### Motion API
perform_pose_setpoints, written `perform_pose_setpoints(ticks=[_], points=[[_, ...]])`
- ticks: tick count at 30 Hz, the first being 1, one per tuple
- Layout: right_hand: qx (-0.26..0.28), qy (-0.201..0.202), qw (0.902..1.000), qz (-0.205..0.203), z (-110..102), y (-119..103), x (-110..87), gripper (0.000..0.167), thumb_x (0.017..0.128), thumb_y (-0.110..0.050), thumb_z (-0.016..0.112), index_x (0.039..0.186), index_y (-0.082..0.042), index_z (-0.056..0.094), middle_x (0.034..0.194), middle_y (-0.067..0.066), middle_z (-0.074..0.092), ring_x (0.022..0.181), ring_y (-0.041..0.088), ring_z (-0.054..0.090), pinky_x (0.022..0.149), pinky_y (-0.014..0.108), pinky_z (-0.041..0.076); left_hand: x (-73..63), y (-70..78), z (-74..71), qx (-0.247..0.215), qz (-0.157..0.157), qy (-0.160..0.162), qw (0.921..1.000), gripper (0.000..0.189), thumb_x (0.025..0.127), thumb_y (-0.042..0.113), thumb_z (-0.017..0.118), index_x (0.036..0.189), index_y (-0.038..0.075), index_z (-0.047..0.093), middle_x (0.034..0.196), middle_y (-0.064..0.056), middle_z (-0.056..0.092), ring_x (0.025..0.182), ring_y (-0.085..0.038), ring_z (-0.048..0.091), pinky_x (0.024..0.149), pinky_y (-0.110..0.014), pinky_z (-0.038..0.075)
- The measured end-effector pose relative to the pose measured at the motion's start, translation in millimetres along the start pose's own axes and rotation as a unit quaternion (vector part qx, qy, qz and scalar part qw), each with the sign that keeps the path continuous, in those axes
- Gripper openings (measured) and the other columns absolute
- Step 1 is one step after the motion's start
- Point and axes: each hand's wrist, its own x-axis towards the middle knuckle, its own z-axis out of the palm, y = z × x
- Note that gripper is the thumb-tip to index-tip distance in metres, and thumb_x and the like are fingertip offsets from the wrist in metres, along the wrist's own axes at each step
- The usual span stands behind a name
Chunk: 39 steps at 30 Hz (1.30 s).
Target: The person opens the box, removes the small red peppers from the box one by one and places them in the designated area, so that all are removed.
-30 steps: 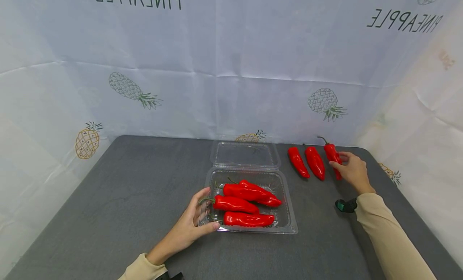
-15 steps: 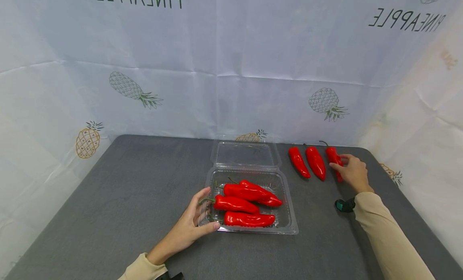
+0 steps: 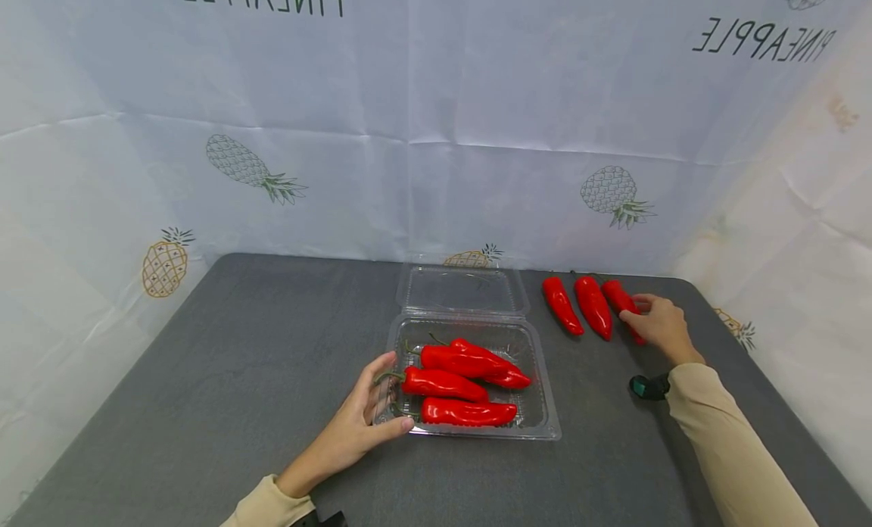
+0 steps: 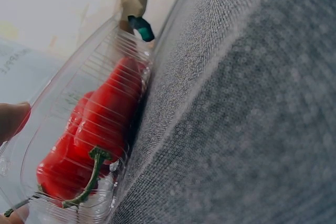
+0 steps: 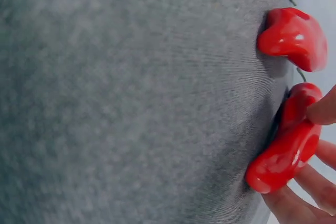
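Observation:
At the right of the table my right hand (image 3: 662,326) pinches the rightmost red pepper (image 3: 615,292) between thumb and fingers, and the pepper lies slanted on the cloth. In the right wrist view the thumb touches the top of this pepper (image 5: 283,156), with fingers on its far side. Two more red peppers, a left one (image 3: 562,307) and a middle one (image 3: 593,307), lie beside it. My left hand (image 3: 350,425) grips the left end of an open clear plastic container (image 3: 541,428), thumb at the front rim. Several red peppers (image 3: 470,413) with green stems lie inside.
The container's clear lid (image 3: 463,291) lies folded back behind it. A grey cloth covers the table (image 3: 225,375). Behind the table hangs a white curtain (image 3: 409,171) with printed pineapples. A dark wrist camera (image 3: 649,387) sits below the right hand.
In my right hand the rightmost pepper has turned, its stem end swinging left and down toward the middle pepper. The left hand and container have stayed put.

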Motion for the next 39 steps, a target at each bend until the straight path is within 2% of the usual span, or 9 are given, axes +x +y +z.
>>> perform_pose_setpoints(ticks=[4, 10, 16, 22, 33, 39], points=[[0.002, -0.015, 0.9999, -0.008, -3, 0, 1.3, 0.058, 0.096, -0.024, 0.056, 0.136, 0.017, 0.043, 0.130, 0.042, 0.050, 0.111, 0.052, 0.055, 0.086, 0.055, 0.057, 0.2, 0.2, -0.1, 0.001, -0.001, 0.000, 1.0000, 0.087, 0.090, 0.014, 0.071, 0.156, 0.008, 0.014, 0.163, -0.019, 0.013, 0.148, -0.049, 0.023, 0.117, -0.058, 0.029], [0.002, -0.009, 0.9998, -0.016, -3, 0, 1.3, 0.058, 0.097, -0.022, 0.057, 0.137, 0.017, 0.041, 0.131, 0.043, 0.049, 0.117, 0.055, 0.051, 0.092, 0.061, 0.053, 0.4, -0.6, -0.1, -0.002, 0.000, -0.003, 1.0000, 0.087, 0.090, 0.013, 0.071, 0.156, 0.007, 0.013, 0.163, -0.020, 0.013, 0.148, -0.050, 0.022, 0.117, -0.057, 0.029], [0.015, 0.026, 0.9994, -0.018, 0, -2, -3.9, 0.059, 0.097, -0.025, 0.058, 0.137, 0.016, 0.043, 0.133, 0.041, 0.049, 0.119, 0.055, 0.051, 0.092, 0.061, 0.053, 0.3, -2.0, 0.0, -0.002, 0.008, -0.006, 1.0000, 0.087, 0.091, 0.014, 0.070, 0.156, 0.007, 0.013, 0.163, -0.021, 0.012, 0.148, -0.050, 0.022, 0.117, -0.057, 0.029], [0.031, 0.067, 0.9962, -0.048, 0, -6, -10.7, 0.056, 0.098, -0.026, 0.060, 0.136, 0.013, 0.047, 0.131, 0.038, 0.053, 0.115, 0.052, 0.057, 0.086, 0.060, 0.056, 0.0, -2.4, 0.0, -0.002, 0.010, -0.003, 0.9999, 0.088, 0.090, 0.014, 0.071, 0.156, 0.008, 0.013, 0.163, -0.021, 0.013, 0.147, -0.050, 0.023, 0.116, -0.056, 0.029], [0.050, 0.095, 0.9910, -0.080, -3, -32, -31.2, 0.053, 0.098, -0.028, 0.062, 0.138, 0.006, 0.051, 0.130, 0.034, 0.058, 0.111, 0.049, 0.061, 0.080, 0.058, 0.058, 0.2, -1.5, -0.2, -0.001, 0.005, 0.002, 1.0000, 0.088, 0.090, 0.014, 0.071, 0.156, 0.008, 0.014, 0.163, -0.020, 0.014, 0.147, -0.049, 0.024, 0.116, -0.057, 0.030], [0.060, 0.088, 0.9897, -0.096, -3, -46, -40.9, 0.053, 0.097, -0.027, 0.063, 0.138, 0.004, 0.051, 0.129, 0.032, 0.059, 0.111, 0.049, 0.061, 0.082, 0.059, 0.057, 0.2, -2.2, 0.2, -0.001, 0.004, 0.004, 1.0000, 0.088, 0.089, 0.014, 0.071, 0.156, 0.008, 0.013, 0.163, -0.020, 0.014, 0.147, -0.049, 0.024, 0.116, -0.057, 0.029]])
